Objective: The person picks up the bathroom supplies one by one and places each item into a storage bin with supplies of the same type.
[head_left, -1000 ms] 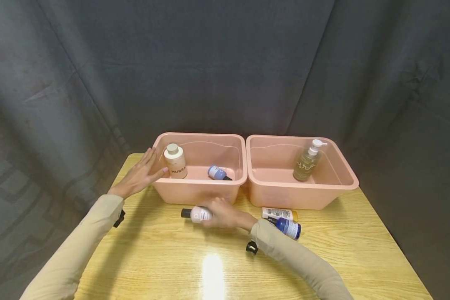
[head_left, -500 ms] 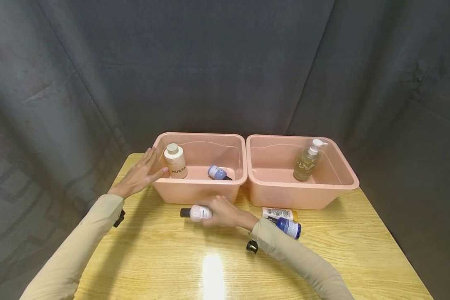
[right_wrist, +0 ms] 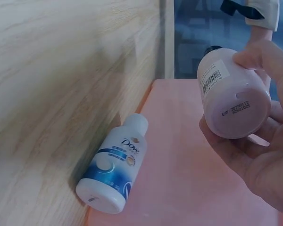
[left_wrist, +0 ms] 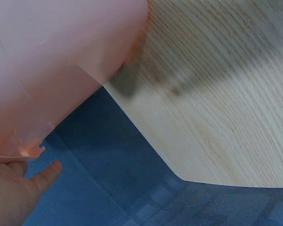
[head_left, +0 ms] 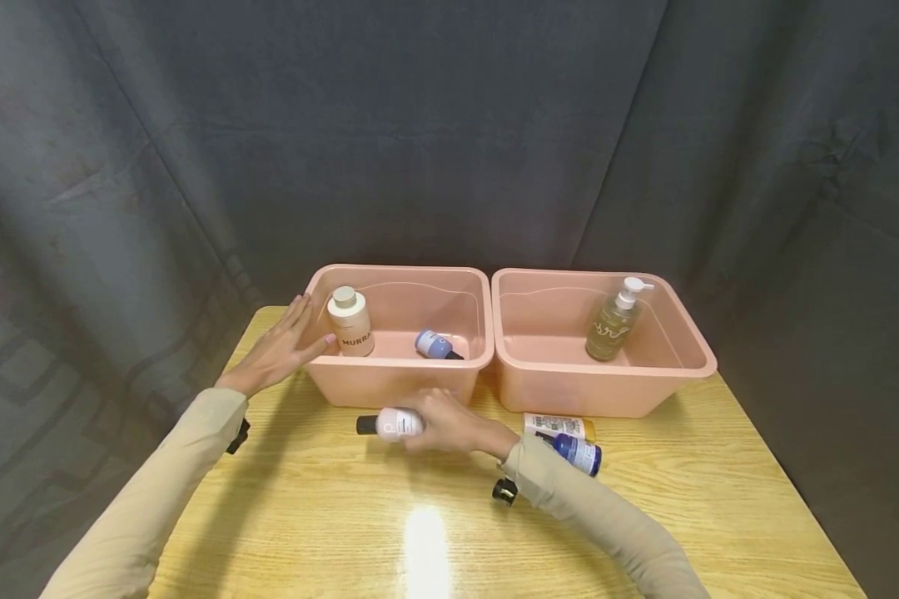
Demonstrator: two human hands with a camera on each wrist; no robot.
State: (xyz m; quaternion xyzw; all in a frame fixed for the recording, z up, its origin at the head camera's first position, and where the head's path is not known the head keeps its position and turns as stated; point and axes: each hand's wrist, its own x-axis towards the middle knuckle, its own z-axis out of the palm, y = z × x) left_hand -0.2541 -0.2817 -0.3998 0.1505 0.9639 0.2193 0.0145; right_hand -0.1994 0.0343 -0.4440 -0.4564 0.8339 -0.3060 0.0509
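Note:
My right hand [head_left: 445, 423] grips a pale pink bottle [head_left: 399, 424] with a black cap, held sideways in front of the left pink bin [head_left: 389, 383]. In the right wrist view, fingers and thumb curl round this bottle [right_wrist: 233, 99], its base facing the camera. A white and blue Dove bottle [right_wrist: 113, 165] lies on the table beside the bin there; in the head view my right hand hides it. My left hand [head_left: 280, 348] rests on the left bin's left rim, fingers extended. Inside that bin are a white MURRA bottle [head_left: 350, 323], upright, and a small blue bottle [head_left: 436, 344], lying down.
A second pink bin [head_left: 569, 391] stands close on the right, holding a greenish pump bottle [head_left: 610, 329]. In front of it lie a dark blue bottle [head_left: 578, 453] and a white tube with a yellow end [head_left: 558, 426]. A grey curtain [head_left: 449, 133] hangs behind the wooden table [head_left: 307, 516].
The pink bottle in my right hand has shifted slightly left and up. My left hand has stayed on the bin's rim.

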